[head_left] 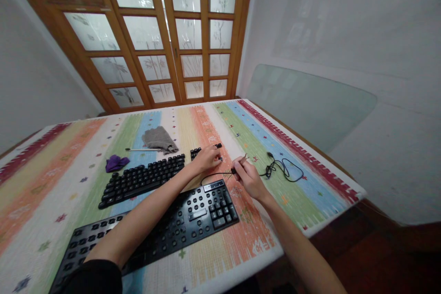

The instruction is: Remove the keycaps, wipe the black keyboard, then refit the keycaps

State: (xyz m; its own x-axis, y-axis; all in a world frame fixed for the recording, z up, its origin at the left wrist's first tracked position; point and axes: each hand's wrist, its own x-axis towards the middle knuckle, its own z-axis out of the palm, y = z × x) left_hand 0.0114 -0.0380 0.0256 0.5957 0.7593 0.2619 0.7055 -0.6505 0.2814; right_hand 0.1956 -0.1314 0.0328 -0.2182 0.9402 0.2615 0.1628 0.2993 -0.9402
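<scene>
My left hand [207, 158] reaches over the keyboard, its fingers closed at a small black keycap [220, 159] by the row of loose keycaps [195, 152]. To the right, my right hand [248, 178] pinches a small black tool [234, 171] with thin wire-like ends; its exact form is partly hidden by the fingers. Below both hands lies a black keyboard [179, 225]. Most of its keycaps are off, while the number pad keys [220, 209] are still on. My left forearm hides part of it. Behind it, many loose keycaps [141, 179] are laid out in rows.
A grey cloth [159, 139] lies past the keycaps, with a thin white stick [143, 149] against it. A purple cloth [116, 163] is crumpled at left. The keyboard's cable [287, 170] is coiled at right on the striped tablecloth [296, 202]. Wooden glass doors [174, 50] stand behind.
</scene>
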